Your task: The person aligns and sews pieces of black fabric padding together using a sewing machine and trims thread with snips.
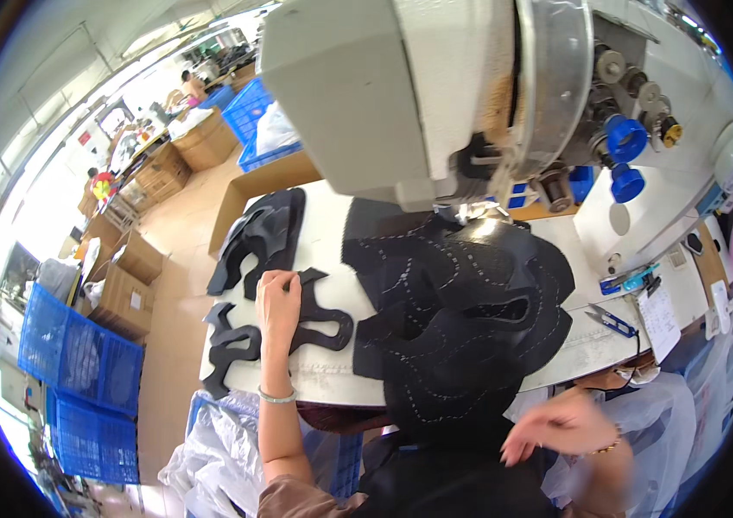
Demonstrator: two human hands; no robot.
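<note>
My left hand (277,304) rests palm down on a black cut-out fabric piece (319,321) on the white table (332,220). It wears a thin bracelet at the wrist. A stack of black fabric pieces (264,233) lies behind it. A large black fabric sheet with white dashed markings (461,311) drapes from under the sewing machine (401,95) over the table's front edge. My right hand (556,425) hovers low at the right, off the table, blurred, fingers loosely apart and holding nothing.
Blue-handled snips (612,321) and papers (660,319) lie on the right of the table. Blue spools (625,138) sit on the machine. Blue crates (81,363) and cardboard boxes (129,298) stand on the floor left. Plastic bags (211,457) hang below the table.
</note>
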